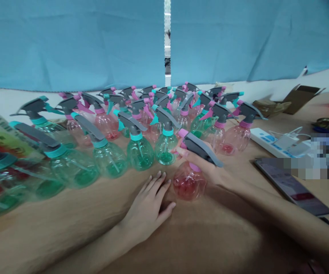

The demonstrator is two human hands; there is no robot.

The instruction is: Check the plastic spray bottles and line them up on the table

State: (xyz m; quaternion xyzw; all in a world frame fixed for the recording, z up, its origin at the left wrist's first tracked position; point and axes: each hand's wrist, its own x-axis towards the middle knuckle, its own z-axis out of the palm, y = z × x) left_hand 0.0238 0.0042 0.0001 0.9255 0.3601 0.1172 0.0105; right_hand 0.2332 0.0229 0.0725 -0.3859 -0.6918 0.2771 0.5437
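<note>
My right hand (203, 161) is wrapped round the neck of a pink spray bottle (189, 182), just under its grey and pink trigger head. The bottle stands upright or nearly so at the table surface. Palm down on the wooden table (141, 251), my left hand (150, 199) lies flat with fingers stretched out, a little left of that bottle and apart from it. Beyond my fingertips stands a green spray bottle (166, 148) with a turquoise collar. Another green spray bottle (141, 152) is beside it on the left.
Several more pink and green spray bottles fill the back and left. A white power strip (267, 139) and a dark phone (293, 186) lie at the right. Behind them are an open cardboard box (303, 99) and a blue cloth (73, 42). A printed bag (7, 133) sits far left.
</note>
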